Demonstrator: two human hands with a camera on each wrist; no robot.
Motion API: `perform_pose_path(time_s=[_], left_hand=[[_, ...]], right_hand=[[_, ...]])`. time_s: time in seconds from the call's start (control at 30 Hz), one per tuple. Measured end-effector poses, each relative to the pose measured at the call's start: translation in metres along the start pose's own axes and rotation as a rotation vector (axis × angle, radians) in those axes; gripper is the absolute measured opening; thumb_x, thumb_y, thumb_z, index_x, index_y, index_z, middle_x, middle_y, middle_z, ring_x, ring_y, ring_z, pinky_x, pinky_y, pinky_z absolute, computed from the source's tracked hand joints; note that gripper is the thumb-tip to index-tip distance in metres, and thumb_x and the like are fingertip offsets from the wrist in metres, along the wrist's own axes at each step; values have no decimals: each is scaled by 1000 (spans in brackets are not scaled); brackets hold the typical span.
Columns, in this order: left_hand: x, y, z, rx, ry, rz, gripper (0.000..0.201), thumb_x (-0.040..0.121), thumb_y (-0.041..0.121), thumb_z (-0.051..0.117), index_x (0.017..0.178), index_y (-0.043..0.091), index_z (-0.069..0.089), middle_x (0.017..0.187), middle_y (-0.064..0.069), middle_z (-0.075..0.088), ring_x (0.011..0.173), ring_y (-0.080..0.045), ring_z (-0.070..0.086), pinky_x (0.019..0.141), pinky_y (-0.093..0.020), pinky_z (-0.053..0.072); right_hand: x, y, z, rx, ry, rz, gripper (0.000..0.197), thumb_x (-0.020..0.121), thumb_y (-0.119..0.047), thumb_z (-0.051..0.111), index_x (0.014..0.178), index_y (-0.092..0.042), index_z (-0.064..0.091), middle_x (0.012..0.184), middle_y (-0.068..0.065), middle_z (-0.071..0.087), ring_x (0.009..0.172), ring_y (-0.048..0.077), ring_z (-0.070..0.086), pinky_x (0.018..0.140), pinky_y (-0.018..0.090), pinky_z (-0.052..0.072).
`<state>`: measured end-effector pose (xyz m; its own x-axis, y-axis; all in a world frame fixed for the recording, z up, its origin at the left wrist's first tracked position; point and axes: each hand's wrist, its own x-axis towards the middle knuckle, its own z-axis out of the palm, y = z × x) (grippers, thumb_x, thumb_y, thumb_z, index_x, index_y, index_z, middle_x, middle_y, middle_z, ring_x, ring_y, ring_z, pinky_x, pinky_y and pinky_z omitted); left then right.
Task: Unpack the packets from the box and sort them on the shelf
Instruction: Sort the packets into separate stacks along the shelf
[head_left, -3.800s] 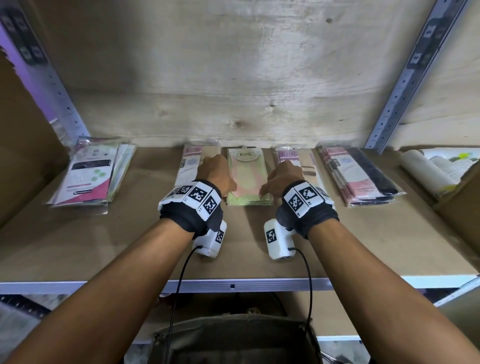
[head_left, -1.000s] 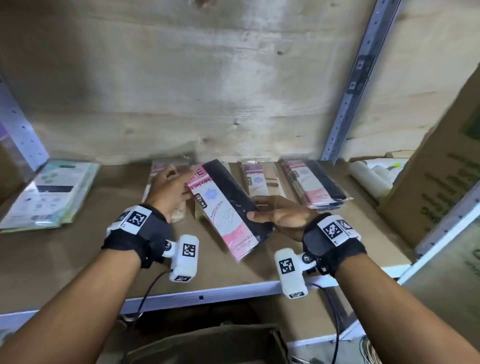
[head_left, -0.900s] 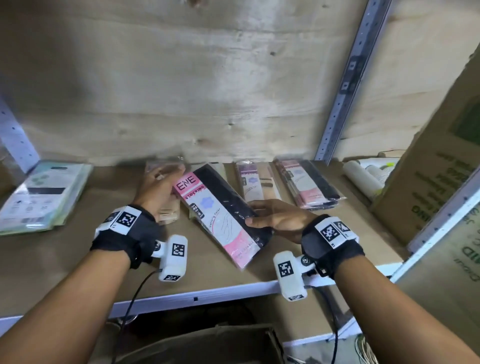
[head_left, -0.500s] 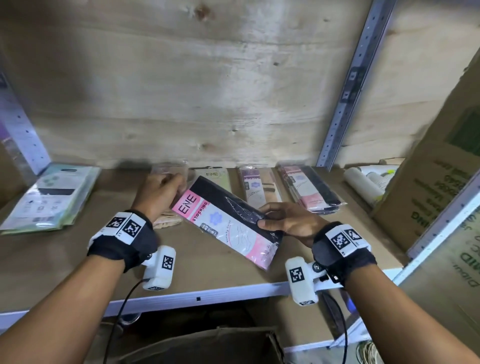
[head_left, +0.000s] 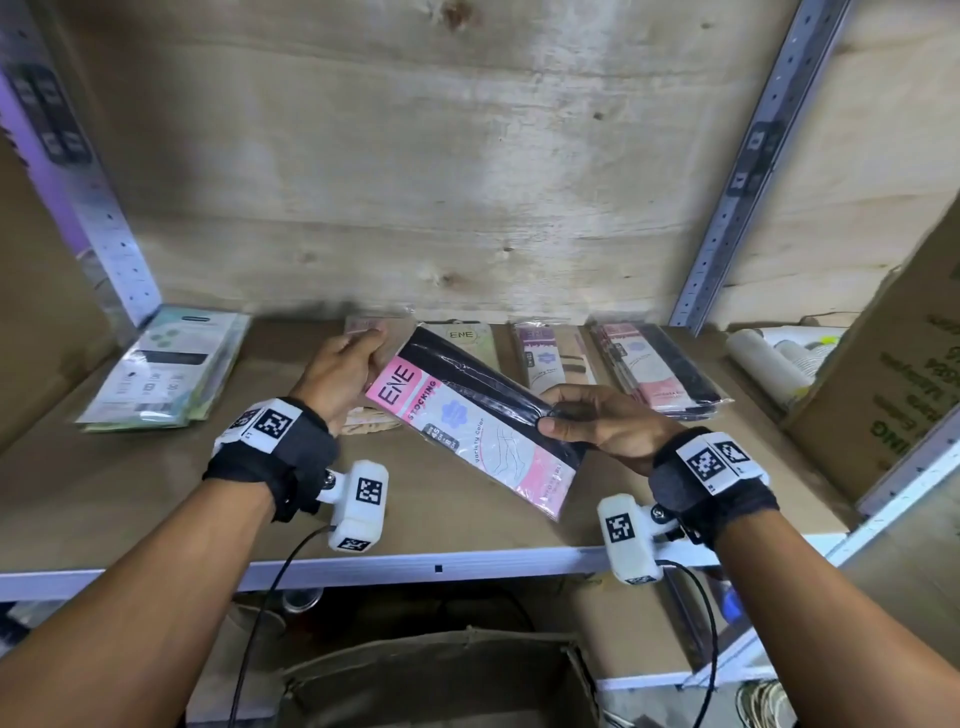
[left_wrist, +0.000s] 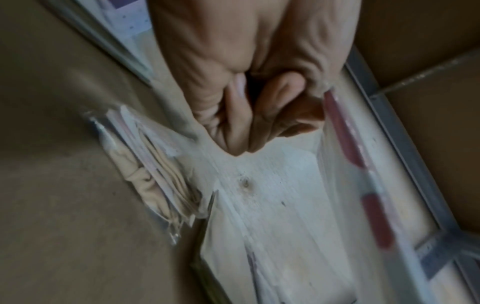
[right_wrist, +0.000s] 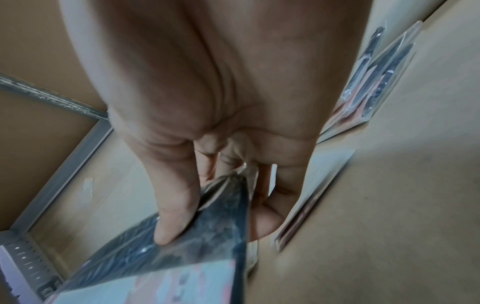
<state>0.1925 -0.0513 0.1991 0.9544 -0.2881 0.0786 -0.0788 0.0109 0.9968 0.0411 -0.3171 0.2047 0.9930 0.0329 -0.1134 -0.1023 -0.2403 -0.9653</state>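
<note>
Both hands hold one pink, white and black ENE stocking packet (head_left: 470, 426) slantwise above the shelf board (head_left: 130, 493). My left hand (head_left: 371, 347) pinches its upper left corner, and the left wrist view shows curled fingers (left_wrist: 262, 115) at the packet's clear edge (left_wrist: 348, 148). My right hand (head_left: 553, 415) grips the black long side, thumb on top (right_wrist: 176, 216) and fingers underneath. Along the back lie a beige packet (head_left: 366, 422), a green ENE packet (head_left: 470, 338), a purple and beige packet (head_left: 550, 358) and a pink and black stack (head_left: 662, 371).
A stack of green and white packets (head_left: 166, 371) lies at the shelf's left. White rolls (head_left: 763, 364) and a tall cardboard box (head_left: 898, 395) stand at the right. An open carton (head_left: 441, 675) sits below the shelf's metal front edge (head_left: 467, 564).
Earlier both hands rested on the green packet on the shelf. Now they hold the pink and black packet, which has turned from steep to flatter over the last second.
</note>
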Motion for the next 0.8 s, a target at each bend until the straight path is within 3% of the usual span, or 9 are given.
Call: perform_pose_path(time_s=[0.1, 0.17, 0.27, 0.4, 0.5, 0.63, 0.73, 0.8], left_hand=[[-5, 3, -3, -128, 15, -114, 38, 98, 36, 56, 64, 18, 52, 49, 0, 61, 39, -12, 60, 39, -15, 44], [-6, 5, -5, -136, -1, -144, 40, 98, 36, 56, 63, 16, 51, 45, -1, 58, 32, -11, 54, 34, -11, 37], [-3, 3, -10, 120, -28, -22, 48, 99, 42, 50, 59, 17, 47, 38, 5, 45, 31, -5, 40, 33, -13, 28], [-1, 3, -20, 292, -40, 76, 50, 99, 50, 47, 58, 20, 44, 40, 9, 42, 35, -5, 36, 36, -14, 27], [0, 5, -21, 201, -13, 46, 50, 97, 48, 51, 56, 22, 43, 41, 8, 40, 37, -7, 41, 39, -17, 28], [1, 5, -20, 115, 23, 15, 50, 95, 50, 53, 53, 22, 51, 42, 5, 44, 38, -7, 45, 43, -20, 32], [1, 7, -20, -4, 25, -93, 57, 88, 72, 44, 67, 23, 65, 60, 2, 62, 49, -10, 51, 55, -24, 41], [0, 10, -19, -185, 3, -175, 70, 85, 79, 39, 80, 18, 73, 69, -4, 69, 51, -12, 57, 52, -24, 45]], right_hand=[[5, 1, 5, 15, -14, -4, 19, 90, 5, 61, 103, -8, 63, 97, 5, 69, 91, 14, 65, 82, 17, 54], [7, 2, 7, 35, -9, 13, 20, 90, 7, 61, 99, -11, 63, 93, 3, 69, 90, 15, 64, 83, 16, 54], [7, 3, 7, 17, -40, 45, 19, 90, 5, 61, 98, -12, 65, 93, 0, 73, 88, 11, 67, 80, 17, 54], [9, 1, 7, -2, -55, 78, 18, 91, 4, 60, 101, -10, 63, 101, 6, 71, 93, 15, 66, 82, 18, 54], [9, -2, 9, 36, -42, 67, 21, 90, 8, 59, 99, -10, 63, 89, -2, 71, 86, 10, 65, 75, 14, 52], [9, -6, 12, 23, -34, 62, 21, 91, 9, 57, 101, -9, 62, 92, -1, 69, 84, 8, 66, 74, 12, 52], [10, -8, 10, 89, 8, 54, 18, 93, 7, 55, 97, -8, 62, 92, 3, 71, 81, 13, 68, 75, 21, 55], [10, -7, 9, 236, 64, 71, 14, 94, 5, 53, 102, -4, 61, 99, 13, 69, 86, 24, 67, 77, 31, 57]])
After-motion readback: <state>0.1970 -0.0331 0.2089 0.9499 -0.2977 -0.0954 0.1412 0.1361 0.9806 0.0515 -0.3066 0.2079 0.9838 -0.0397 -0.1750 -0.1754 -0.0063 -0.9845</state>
